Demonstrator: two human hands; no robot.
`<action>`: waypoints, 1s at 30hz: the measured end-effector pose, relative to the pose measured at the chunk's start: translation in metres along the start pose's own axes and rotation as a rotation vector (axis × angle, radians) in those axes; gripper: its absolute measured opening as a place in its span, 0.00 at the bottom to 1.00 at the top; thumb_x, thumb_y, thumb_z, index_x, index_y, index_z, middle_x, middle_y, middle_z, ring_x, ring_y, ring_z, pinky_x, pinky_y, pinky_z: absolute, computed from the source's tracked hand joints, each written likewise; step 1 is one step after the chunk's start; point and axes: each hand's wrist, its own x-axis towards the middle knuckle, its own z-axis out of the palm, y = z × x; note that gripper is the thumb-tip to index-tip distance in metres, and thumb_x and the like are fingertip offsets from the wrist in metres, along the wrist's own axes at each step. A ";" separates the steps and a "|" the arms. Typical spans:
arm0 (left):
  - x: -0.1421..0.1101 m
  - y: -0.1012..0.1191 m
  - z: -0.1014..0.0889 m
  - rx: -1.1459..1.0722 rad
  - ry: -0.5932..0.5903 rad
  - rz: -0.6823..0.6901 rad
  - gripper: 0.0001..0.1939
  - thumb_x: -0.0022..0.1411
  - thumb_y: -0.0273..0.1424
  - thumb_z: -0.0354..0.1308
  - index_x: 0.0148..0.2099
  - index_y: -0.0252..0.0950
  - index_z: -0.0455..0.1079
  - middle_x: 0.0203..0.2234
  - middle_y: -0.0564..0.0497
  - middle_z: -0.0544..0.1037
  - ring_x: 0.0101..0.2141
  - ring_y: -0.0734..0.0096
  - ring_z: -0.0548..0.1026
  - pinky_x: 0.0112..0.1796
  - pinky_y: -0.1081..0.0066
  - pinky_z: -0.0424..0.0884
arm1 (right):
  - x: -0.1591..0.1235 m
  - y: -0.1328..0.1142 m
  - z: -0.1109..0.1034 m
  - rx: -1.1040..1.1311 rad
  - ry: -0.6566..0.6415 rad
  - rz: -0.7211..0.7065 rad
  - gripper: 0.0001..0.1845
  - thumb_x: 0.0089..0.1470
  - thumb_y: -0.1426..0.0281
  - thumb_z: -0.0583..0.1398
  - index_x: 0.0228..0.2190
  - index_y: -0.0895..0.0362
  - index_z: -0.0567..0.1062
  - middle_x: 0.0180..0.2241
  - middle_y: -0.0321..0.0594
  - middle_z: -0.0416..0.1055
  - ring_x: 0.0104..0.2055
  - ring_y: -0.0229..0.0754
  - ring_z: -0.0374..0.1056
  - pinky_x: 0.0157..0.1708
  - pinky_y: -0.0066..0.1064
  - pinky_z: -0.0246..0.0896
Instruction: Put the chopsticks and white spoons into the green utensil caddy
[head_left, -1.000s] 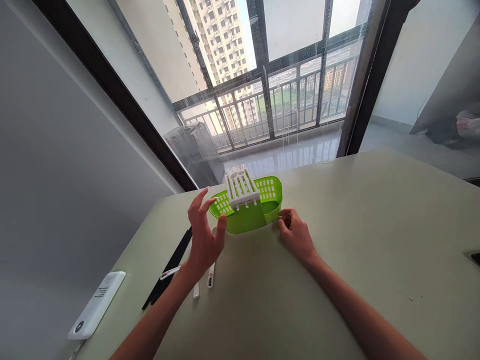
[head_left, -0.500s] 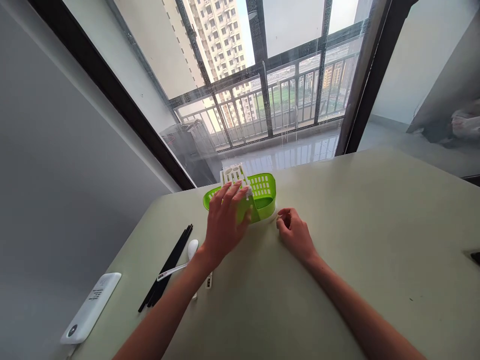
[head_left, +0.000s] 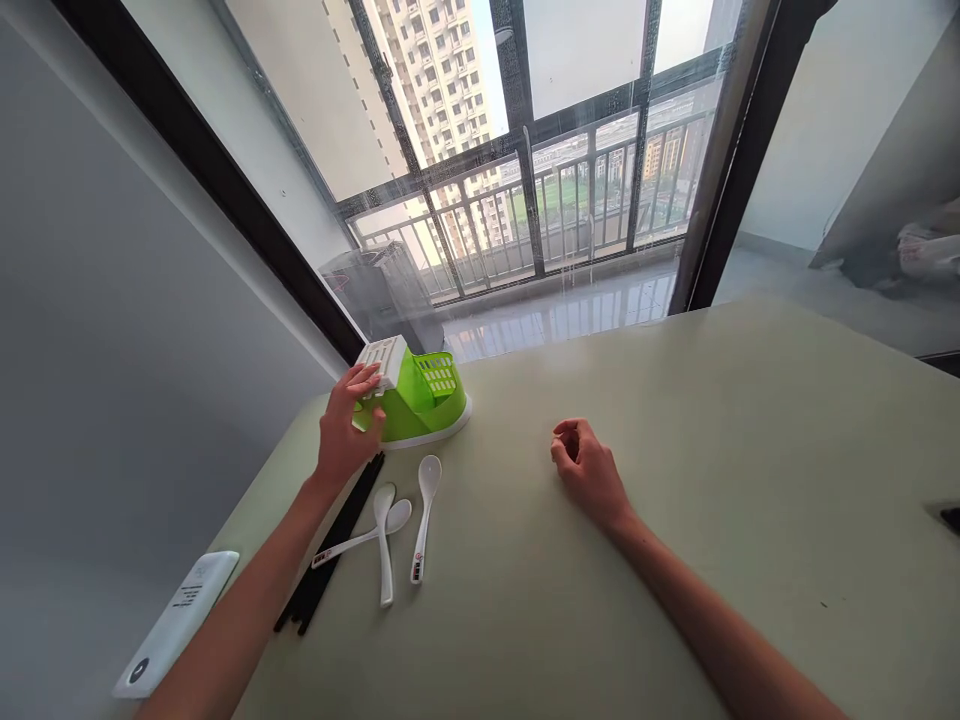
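At the table's far left edge stands a green utensil holder (head_left: 435, 415) with a white slotted top and white base. My left hand (head_left: 349, 430) grips its left end, fingers over the slotted top and thumb against the green front. My right hand (head_left: 589, 465) rests on the table to the right, apart from the holder, its fingers curled loosely closed around a hollow where nothing shows. Below the holder lie three white spoons (head_left: 423, 525); two of them cross each other. Several black chopsticks (head_left: 341, 535) lie beside them, partly under one spoon.
A white oblong device (head_left: 180, 620) lies at the table's left edge, by the grey wall. Behind the pale green table (head_left: 675, 420) is a glazed door with a balcony beyond. A dark object (head_left: 951, 518) shows at the right edge.
My left hand and the utensil holder have moved left together, and the holder has turned. The spoons are now uncovered. My right hand has stayed in place.
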 end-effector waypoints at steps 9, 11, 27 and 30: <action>-0.005 0.032 -0.001 0.092 -0.001 0.078 0.22 0.63 0.29 0.57 0.60 0.39 0.66 0.67 0.44 0.63 0.70 0.51 0.53 0.67 0.42 0.51 | 0.000 0.001 0.001 -0.038 -0.008 -0.019 0.11 0.56 0.62 0.54 0.38 0.53 0.70 0.29 0.35 0.73 0.29 0.40 0.67 0.33 0.32 0.58; -0.016 0.067 0.015 -0.006 -0.030 0.069 0.23 0.65 0.29 0.56 0.61 0.41 0.64 0.68 0.44 0.62 0.70 0.51 0.52 0.66 0.43 0.53 | 0.000 0.000 0.000 -0.049 -0.029 -0.035 0.12 0.57 0.62 0.53 0.37 0.53 0.73 0.29 0.35 0.74 0.28 0.40 0.67 0.33 0.31 0.58; -0.045 0.210 0.127 -0.862 -0.255 -0.515 0.15 0.73 0.36 0.50 0.50 0.40 0.77 0.47 0.47 0.81 0.46 0.64 0.78 0.49 0.67 0.72 | -0.003 0.003 0.003 -0.299 -0.381 -0.328 0.12 0.50 0.74 0.56 0.18 0.55 0.73 0.22 0.38 0.75 0.23 0.36 0.60 0.25 0.29 0.45; -0.047 0.207 0.126 -0.899 -0.283 -0.615 0.17 0.73 0.39 0.49 0.49 0.38 0.78 0.43 0.48 0.82 0.42 0.64 0.79 0.44 0.69 0.73 | -0.005 0.000 0.005 -0.320 -0.362 -0.342 0.15 0.52 0.73 0.55 0.18 0.54 0.75 0.23 0.39 0.76 0.25 0.38 0.64 0.27 0.29 0.47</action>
